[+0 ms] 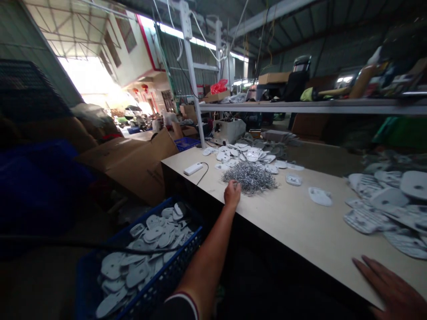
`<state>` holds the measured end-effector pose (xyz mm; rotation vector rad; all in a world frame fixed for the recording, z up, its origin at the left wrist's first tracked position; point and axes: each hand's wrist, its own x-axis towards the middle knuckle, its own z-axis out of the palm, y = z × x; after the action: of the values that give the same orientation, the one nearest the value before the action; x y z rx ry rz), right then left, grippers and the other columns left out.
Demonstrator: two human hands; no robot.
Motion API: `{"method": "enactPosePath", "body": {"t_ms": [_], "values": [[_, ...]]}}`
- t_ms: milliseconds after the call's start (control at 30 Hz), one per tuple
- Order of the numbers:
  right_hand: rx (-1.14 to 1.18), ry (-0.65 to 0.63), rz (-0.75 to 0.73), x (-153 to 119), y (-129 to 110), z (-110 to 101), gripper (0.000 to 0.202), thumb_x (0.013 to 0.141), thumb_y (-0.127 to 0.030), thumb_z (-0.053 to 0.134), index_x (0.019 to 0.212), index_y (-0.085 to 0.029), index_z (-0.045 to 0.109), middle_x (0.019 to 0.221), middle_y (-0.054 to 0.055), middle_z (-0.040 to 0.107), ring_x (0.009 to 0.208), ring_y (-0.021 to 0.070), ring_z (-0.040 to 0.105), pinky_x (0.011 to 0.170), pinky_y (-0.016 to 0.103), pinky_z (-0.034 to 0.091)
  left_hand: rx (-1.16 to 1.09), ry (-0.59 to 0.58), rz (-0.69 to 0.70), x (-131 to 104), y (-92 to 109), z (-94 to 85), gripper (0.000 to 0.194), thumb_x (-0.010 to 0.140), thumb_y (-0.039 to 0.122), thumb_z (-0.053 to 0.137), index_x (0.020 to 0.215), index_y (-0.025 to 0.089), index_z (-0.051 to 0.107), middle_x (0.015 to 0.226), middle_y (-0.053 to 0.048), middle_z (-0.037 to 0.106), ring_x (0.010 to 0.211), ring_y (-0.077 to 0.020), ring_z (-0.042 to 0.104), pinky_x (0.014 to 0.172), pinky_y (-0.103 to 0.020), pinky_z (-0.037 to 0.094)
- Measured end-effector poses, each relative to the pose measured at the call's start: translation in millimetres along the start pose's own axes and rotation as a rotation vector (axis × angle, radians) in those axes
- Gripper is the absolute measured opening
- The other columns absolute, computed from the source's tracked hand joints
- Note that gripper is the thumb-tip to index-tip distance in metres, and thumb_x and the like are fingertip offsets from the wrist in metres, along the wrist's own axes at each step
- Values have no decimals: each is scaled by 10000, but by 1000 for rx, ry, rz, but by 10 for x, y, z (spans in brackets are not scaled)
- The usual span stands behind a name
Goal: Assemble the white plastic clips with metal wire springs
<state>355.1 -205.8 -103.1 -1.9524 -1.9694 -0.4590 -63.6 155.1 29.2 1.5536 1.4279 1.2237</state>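
The left hand (pixel 232 194) curls by the metal bits (pixel 251 175), its pinch I can't tell, the right hand (pixel 395 286) spreads near right, and quick tugs could spill some

At four o'clock the right hand (pixel 395 289) is cut off. Whether the left hand (pixel 232 194) holds anything is unclear.

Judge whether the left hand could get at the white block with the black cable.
Probably yes: only bare tabletop and a thin black cable appear between the left hand and the white block.
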Motion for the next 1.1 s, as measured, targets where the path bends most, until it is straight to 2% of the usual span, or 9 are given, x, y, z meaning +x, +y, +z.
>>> {"method": "enactPosePath", "body": {"t_ms": [167,300,567,767,933,1100], "values": [[-34,66,-51,21,-40,15,714,774,-346,559,1440,-127,693,1489,234,623,1329,447,625,1104,608,518,155,-77,41,-46,54,206,351,1021,461,676,1235,183,689,1106,-81,743,922,-197,702,860,-367,581],[-53,99,-72,17,-86,1,726,765,-339,566,1445,-117,690,1501,241,610,1320,454,625,1101,615,514,239,-135,78,-148,39,335,380,1039,455,670,1286,166,677,1197,-99,724,992,-209,710,901,-409,608],[19,84,-63,-20,-92,58,707,796,-343,537,1451,-118,676,1558,237,560,1383,465,571,1156,659,449,401,-217,146,-42,-38,205,372,1041,404,687,1330,170,665,1288,-105,700,1082,-235,715,934,-447,633],[34,152,-93,-19,-169,19,660,831,-325,524,1443,-131,680,1534,232,586,1374,462,580,1142,682,456,534,-206,191,79,4,209,357,1041,404,687,1309,170,675,1300,-107,699,1114,-243,708,965,-464,622],[21,195,-102,-9,-269,-69,675,827,-292,553,1479,-146,646,1571,219,553,1386,443,581,1156,661,454,592,-225,231,205,5,135,353,1039,400,690,1306,169,677,1300,-107,699,1115,-243,708,965,-463,622],[31,173,-58,-13,-306,-80,727,793,-267,571,1511,-153,605,1608,214,517,1424,433,553,1184,655,438,611,-215,221,364,-64,58,363,1038,401,692,1316,169,672,1309,-108,695,1119,-245,707,965,-466,622]]}}
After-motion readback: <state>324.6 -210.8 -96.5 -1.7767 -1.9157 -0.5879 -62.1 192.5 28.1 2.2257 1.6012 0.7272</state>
